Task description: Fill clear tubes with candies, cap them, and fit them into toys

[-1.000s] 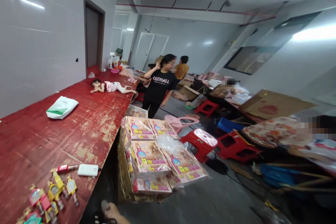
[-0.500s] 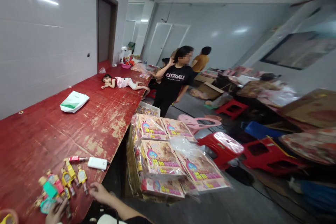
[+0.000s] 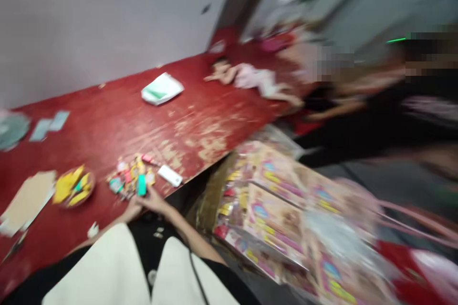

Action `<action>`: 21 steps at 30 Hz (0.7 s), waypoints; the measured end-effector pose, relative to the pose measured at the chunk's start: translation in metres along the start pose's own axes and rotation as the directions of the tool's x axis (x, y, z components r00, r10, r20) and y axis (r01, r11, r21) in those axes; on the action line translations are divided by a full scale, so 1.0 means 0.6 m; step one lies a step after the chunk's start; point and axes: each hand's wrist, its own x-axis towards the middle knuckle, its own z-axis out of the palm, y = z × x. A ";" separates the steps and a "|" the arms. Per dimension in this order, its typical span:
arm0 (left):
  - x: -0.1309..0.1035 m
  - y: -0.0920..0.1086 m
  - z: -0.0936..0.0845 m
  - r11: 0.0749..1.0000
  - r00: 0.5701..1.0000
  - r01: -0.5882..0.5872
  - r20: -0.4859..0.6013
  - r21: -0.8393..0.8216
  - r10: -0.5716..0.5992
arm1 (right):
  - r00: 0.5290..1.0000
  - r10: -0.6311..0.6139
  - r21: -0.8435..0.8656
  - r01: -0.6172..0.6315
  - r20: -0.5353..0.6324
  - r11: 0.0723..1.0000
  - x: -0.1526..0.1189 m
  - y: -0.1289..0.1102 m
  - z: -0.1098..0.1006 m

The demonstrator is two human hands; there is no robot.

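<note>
On the red table [image 3: 89, 128], near its front edge, lies a pile of small colourful toys [image 3: 125, 171] in pink, yellow and teal. My right hand [image 3: 153, 199] is closed around a teal toy [image 3: 141, 185] at the pile's right side. Beside it my left hand [image 3: 133, 209] touches or nearly touches the lower end of that toy; motion smears its fingers. A white power bank [image 3: 170, 176] lies just right of the pile. To the left stands a round basket [image 3: 92, 185] of yellow and teal pieces.
Wrapped boxes [image 3: 275, 219] are stacked at the table's right edge. A white bag [image 3: 162, 88] and a lying child [image 3: 250, 76] are farther back on the table. A blurred person in black [image 3: 379, 114] is at the right. Cardboard [image 3: 30, 200] lies at the left.
The view has swung left and down. My hands have come together at the teal toy, which is now raised from the pile. The person in black appears bent toward the table.
</note>
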 end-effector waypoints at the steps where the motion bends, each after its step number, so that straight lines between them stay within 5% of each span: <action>1: 0.002 -0.023 -0.008 0.994 0.995 0.097 -0.034 -0.043 -0.099 | 0.999 0.034 -0.042 -0.032 0.037 0.999 -0.002 0.014 0.001; 3: 0.005 -0.076 -0.036 0.956 0.957 0.256 -0.102 -0.140 -0.271 | 0.992 0.085 -0.138 -0.072 0.092 0.988 0.009 0.042 -0.002; 6: -0.009 -0.137 -0.089 0.897 0.894 0.345 -0.196 -0.276 -0.404 | 0.989 0.111 -0.291 -0.080 0.094 0.953 0.052 0.067 -0.028; 12: -0.041 -0.173 -0.158 0.849 0.820 0.338 -0.316 -0.406 -0.478 | 0.996 0.055 -0.577 -0.085 -0.069 0.812 0.199 0.073 -0.105; 16: -0.045 -0.182 -0.149 0.829 0.763 0.342 -0.383 -0.442 -0.520 | 0.998 0.049 -0.708 -0.068 -0.047 0.703 0.300 0.089 -0.123; 21: -0.043 -0.190 -0.095 0.815 0.702 0.351 -0.446 -0.461 -0.555 | 0.995 0.083 -0.761 -0.015 0.052 0.649 0.367 0.121 -0.127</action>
